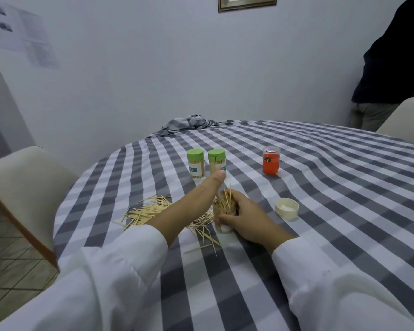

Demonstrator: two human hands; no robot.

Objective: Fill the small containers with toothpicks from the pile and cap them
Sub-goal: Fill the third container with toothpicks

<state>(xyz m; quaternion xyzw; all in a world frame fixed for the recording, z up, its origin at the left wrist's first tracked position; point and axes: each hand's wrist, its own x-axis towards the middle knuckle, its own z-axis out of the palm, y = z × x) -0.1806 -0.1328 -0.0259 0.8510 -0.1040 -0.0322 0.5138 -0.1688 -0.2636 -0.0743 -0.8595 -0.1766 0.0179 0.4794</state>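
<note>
Two hands (239,216) on open container (224,215), left fingers hidden, pile (146,212) partly covered

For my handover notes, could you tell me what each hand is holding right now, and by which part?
The right hand grips the open toothpick container around its side wall. The left hand is over its mouth; whether it holds toothpicks cannot be told.

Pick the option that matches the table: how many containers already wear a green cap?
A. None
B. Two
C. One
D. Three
B: two green-capped containers stand side by side beyond the hands, while the container held by the right hand is open with toothpicks sticking out, and a cream cap lies on the tablecloth.
</note>
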